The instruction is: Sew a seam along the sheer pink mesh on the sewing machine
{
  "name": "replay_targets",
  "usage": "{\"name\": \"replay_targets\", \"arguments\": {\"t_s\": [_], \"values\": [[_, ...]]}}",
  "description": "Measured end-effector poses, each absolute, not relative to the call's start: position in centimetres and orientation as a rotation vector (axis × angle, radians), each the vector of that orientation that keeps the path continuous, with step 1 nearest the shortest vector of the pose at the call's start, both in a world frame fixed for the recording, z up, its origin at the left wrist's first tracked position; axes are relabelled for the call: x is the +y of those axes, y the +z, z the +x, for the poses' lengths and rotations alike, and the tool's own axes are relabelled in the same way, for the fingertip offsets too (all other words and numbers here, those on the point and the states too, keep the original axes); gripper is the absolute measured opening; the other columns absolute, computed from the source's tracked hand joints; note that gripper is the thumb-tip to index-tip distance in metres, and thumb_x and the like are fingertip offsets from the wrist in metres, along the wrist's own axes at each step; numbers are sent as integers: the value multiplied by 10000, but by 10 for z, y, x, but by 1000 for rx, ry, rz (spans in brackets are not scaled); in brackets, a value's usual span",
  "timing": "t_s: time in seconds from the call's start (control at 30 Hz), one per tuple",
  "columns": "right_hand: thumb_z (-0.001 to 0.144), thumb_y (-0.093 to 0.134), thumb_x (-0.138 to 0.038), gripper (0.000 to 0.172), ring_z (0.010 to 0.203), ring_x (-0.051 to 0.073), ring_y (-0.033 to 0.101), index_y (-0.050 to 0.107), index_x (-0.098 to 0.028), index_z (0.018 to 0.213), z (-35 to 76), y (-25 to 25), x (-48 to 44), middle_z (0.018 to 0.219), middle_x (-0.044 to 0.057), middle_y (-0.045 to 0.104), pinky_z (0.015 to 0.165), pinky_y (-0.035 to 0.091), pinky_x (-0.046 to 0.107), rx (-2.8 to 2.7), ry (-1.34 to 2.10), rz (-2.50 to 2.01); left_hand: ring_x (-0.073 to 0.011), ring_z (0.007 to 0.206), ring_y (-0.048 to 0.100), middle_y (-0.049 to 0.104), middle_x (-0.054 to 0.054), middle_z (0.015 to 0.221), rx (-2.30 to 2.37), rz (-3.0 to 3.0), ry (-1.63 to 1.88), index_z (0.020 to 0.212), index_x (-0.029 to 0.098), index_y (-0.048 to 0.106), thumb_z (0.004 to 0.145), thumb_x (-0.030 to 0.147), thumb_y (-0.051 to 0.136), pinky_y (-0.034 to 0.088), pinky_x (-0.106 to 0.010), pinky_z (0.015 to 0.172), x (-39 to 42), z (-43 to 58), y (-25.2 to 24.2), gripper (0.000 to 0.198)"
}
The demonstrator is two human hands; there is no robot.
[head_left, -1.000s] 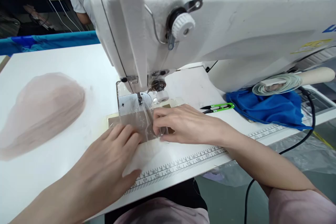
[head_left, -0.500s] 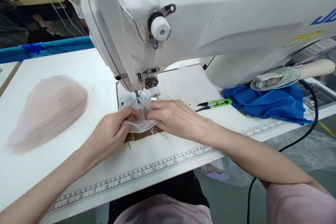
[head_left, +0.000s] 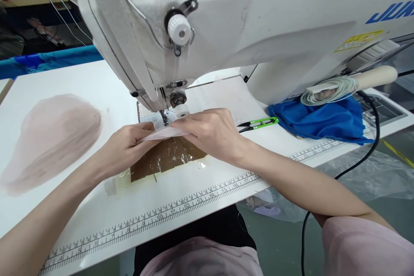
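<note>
My left hand (head_left: 124, 146) and my right hand (head_left: 210, 131) both pinch a small sheer pink fabric piece (head_left: 163, 133), held flat just in front of the needle (head_left: 164, 117) of a white sewing machine (head_left: 226, 30). The fabric spans between the two sets of fingertips, above a brown patch under clear tape (head_left: 164, 159) on the white table (head_left: 97, 207). Both hands have closed fingers on the fabric's edges.
A pile of sheer pink fabric (head_left: 48, 138) lies at the left. Green thread snips (head_left: 257, 124) rest right of my right hand, beside a blue cloth (head_left: 320, 120) and a coil of tape (head_left: 326, 90). A ruler strip (head_left: 161, 215) runs along the front edge. A black cable (head_left: 352, 168) hangs at right.
My left hand rose from lying flat on the table to pinching the fabric. Both hands lifted the piece and brought it up to the needle, uncovering the brown patch.
</note>
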State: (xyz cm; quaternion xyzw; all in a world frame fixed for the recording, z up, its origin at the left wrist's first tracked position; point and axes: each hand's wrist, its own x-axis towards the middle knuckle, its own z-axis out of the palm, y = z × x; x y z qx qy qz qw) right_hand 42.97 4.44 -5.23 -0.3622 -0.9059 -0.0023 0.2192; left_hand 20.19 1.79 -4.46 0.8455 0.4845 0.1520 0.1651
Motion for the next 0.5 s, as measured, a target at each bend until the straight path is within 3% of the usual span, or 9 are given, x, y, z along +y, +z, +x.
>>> {"name": "replay_targets", "arguments": {"t_s": [0.1, 0.2, 0.3, 0.37, 0.43, 0.5], "values": [[916, 523, -131, 252, 617, 118, 577, 757, -210, 863, 431, -47, 40, 732, -15, 729, 505, 217, 258, -2586, 105, -968, -79, 518, 446, 528, 0, 678, 1345, 2285, 403, 725, 183, 661, 1017, 433, 335, 365, -242, 480, 10, 201, -47, 504], [872, 587, -115, 216, 781, 169, 617, 747, -178, 741, 432, -44, 36, 818, 28, 744, 545, 297, 270, -2684, 134, -841, -83, 521, 449, 555, -16, 741, 1305, 2621, 481, 747, 184, 664, 999, 356, 395, 343, -253, 469, -3, 204, -54, 407], [881, 610, -115, 217, 986, 228, 619, 743, -165, 717, 433, -47, 34, 959, 59, 760, 738, 424, 322, -2747, 89, -701, -129, 566, 502, 577, -33, 716, 1195, 3063, 507, 726, 162, 648, 958, 254, 475, 370, -278, 466, -16, 210, -61, 304], [922, 585, -144, 226, 1007, 223, 626, 755, -164, 774, 433, -51, 34, 964, 55, 770, 858, 446, 357, -2769, 87, -631, -161, 610, 548, 614, -34, 702, 1156, 3263, 498, 763, 156, 658, 939, 185, 502, 416, -306, 512, -22, 214, -63, 237], [929, 577, -139, 216, 957, 200, 647, 758, -168, 816, 433, -54, 34, 925, 41, 780, 923, 450, 363, -2773, 80, -600, -193, 749, 630, 715, -58, 881, 1213, 3321, 493, 860, 157, 677, 926, 132, 526, 465, -344, 619, -27, 217, -64, 167], [899, 595, -98, 198, 925, 187, 661, 756, -177, 815, 433, -55, 33, 919, 30, 784, 950, 451, 360, -2765, 61, -589, -251, 1024, 653, 694, -106, 1207, 1293, 3283, 448, 1019, 154, 673, 924, 114, 534, 483, -405, 774, -31, 218, -65, 173]]}}
